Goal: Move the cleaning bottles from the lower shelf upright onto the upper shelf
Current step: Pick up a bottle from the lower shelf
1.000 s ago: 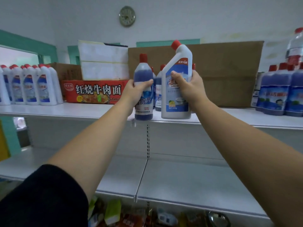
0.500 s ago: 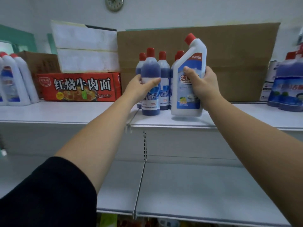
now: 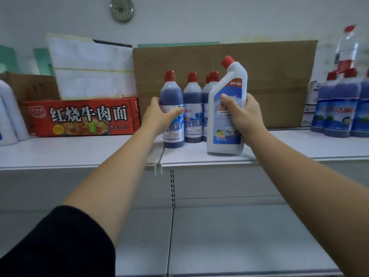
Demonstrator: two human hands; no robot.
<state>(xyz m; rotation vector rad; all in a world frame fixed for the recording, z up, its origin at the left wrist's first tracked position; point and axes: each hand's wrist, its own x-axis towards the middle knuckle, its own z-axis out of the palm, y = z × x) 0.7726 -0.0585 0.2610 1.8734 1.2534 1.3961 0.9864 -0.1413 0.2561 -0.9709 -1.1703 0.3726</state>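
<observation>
My left hand (image 3: 159,114) grips a dark blue cleaning bottle (image 3: 173,96) with a red cap, standing upright on the upper shelf (image 3: 299,146). My right hand (image 3: 242,114) holds a white angled-neck bottle (image 3: 225,134) with a red cap and blue label, its base down on the shelf near the front edge. Behind them stand several more blue bottles (image 3: 192,108), upright. The lower shelf (image 3: 239,236) shows bare white boards below my arms.
A red noodle carton (image 3: 79,116) with white boxes (image 3: 89,64) on top sits left of the bottles. A large brown cardboard box (image 3: 279,76) stands behind. More blue bottles (image 3: 339,108) crowd the far right, white bottles (image 3: 10,116) the far left.
Both hands carried their bottles forward over the upper shelf and lowered them; the bottles now stand on the shelf beside the blue group. The camera moved closer.
</observation>
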